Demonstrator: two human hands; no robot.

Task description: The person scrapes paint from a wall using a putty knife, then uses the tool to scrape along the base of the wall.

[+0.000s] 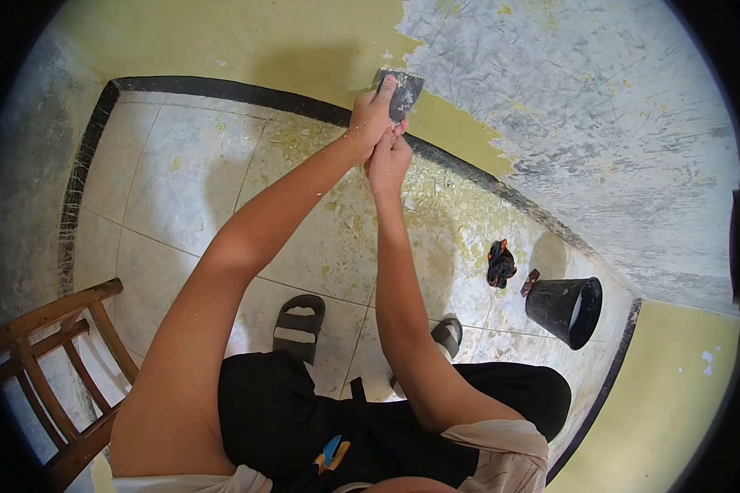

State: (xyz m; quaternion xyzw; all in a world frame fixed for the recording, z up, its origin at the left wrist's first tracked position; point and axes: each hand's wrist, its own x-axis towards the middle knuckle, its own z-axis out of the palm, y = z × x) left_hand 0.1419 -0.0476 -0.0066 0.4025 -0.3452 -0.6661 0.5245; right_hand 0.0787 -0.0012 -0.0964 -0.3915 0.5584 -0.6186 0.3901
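Note:
A paint scraper [407, 99] with a broad dark blade, dusted with pale flakes, is against the wall where yellow-green paint meets a bare grey patch. My left hand [372, 117] is closed around it near the blade, one finger stretched along the blade's face. Just below, my right hand [389, 164] is closed at the handle end, touching the left hand. Most of the handle is hidden by my fingers. Yellow-green paint [468, 131] with a ragged edge borders the scraped grey wall [583, 107].
Paint flakes [423, 193] litter the tiled floor. On the right, a black bucket [550, 308] lies tipped, beside a dark bundle [500, 264] with orange bits. A wooden chair [66, 361] stands at the left. A black skirting band [222, 86] runs along the wall.

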